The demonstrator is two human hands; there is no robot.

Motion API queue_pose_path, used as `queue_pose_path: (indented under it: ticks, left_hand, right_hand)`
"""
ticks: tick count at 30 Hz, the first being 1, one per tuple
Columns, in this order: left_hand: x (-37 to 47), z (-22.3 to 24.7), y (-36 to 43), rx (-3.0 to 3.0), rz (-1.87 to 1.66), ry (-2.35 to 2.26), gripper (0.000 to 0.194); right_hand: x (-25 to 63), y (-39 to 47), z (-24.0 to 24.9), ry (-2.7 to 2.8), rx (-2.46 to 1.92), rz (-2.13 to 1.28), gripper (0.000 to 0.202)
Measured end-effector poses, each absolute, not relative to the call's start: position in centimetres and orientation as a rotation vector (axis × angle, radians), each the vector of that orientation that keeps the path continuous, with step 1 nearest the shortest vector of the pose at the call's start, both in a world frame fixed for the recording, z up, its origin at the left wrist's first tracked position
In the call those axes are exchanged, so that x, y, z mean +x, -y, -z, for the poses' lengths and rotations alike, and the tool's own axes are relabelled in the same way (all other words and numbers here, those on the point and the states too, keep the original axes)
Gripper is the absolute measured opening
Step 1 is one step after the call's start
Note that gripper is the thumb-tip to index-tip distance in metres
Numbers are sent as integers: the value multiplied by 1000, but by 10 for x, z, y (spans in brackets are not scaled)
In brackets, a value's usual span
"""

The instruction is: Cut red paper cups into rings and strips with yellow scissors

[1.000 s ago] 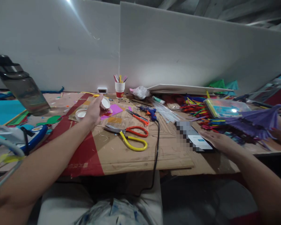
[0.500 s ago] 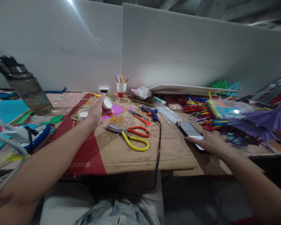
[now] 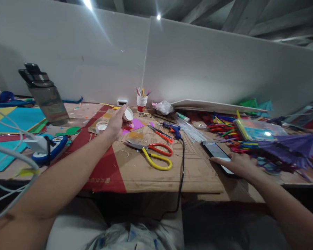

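Observation:
My left hand (image 3: 116, 123) is closed around a small white paper cup (image 3: 128, 114), its round opening tilted toward me. Close to that hand, a white ring-shaped cup piece (image 3: 101, 127) and a purple paper sheet (image 3: 134, 125) lie on the cardboard. My right hand (image 3: 241, 165) is on a phone (image 3: 219, 154) that lies on the table; the thumb reaches across the lit screen and the other fingers are at its right edge. Between my hands lie shears with one red and one yellow handle (image 3: 156, 156), orange-handled scissors (image 3: 161, 133) and a blue glue gun (image 3: 174, 129).
A black cord (image 3: 183, 166) drops over the table's front edge. On the left stand a tilted-looking water bottle (image 3: 48, 100) and a blue power strip (image 3: 49, 151) with white cables. Stacked cups with sticks (image 3: 142, 102) are at the back; pipe cleaners (image 3: 221, 126) and a plastic box (image 3: 261, 130) lie right.
The view has shifted slightly left and up, so everything appears further right. My left hand still holds the paper cup, and my right hand stays on the phone.

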State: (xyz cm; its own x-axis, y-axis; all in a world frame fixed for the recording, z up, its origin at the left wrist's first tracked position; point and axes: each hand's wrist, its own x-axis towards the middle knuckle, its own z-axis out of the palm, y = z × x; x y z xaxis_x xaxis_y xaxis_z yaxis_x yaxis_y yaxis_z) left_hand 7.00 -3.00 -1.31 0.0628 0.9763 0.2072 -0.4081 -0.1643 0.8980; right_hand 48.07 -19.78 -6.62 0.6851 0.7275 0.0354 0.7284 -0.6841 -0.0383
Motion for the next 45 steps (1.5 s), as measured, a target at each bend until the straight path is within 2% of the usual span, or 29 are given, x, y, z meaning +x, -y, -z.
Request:
queue_pose_path:
  ticks: [3,6,8,12,14,18,21,23,27,28,31,35,37,40,45]
  left_hand:
    - [69,13,29,1059,-1405,-677,41]
    - [67,12,28,1009,-1334,-667,42]
    - [66,11,29,962,-1297,-667,42]
    - [61,7,30,886,-1264,-629,42]
    - [58,5,30,873,-1251,-596,44]
    - [56,0,32,842,-1252,-565,45]
    - [55,-4,33,833,-1269,-564,43]
    - [53,-8,33,857,-1290,-534,41]
    - [44,-16,30,898,-1381,-457,41]
    - [42,-17,29,898,-1408,-449,40]
    - [41,-18,26,888,-1458,-439,41]
    - [47,-12,28,864,-1436,-441,41]
    - [49,-10,30,861,-1433,-455,40]
    - [49,-8,31,832,-1509,-502,37]
    - [49,-6,29,807,-1630,-499,37]
  right_hand:
    - [462,197,52,1255,-2744,234,90]
    - [425,191,34,1579,-2347,303,67]
    - [390,185,26,1828,-1954,191,54]
    - [317,174,24,2257,-1550,-155,31]
    - [289,168,30,2414,-1462,-155,30]
    - [261,151,43,2615,-1595,-74,28]
    - [257,142,47,2613,-1677,-28,54]
    - [259,141,47,2556,-1688,-63,66]
    - [270,146,37,2341,-1689,-194,42]
    - [273,147,33,2274,-1676,-223,43]
    - [277,145,20,2057,-1519,-289,57]
    - [262,127,7,1999,-1344,-134,70]
    - [249,116,4,1965,-1305,-39,65]
    - [234,105,5,1987,-1201,-99,52]
    - [233,100,19,2003,-1272,-154,37]
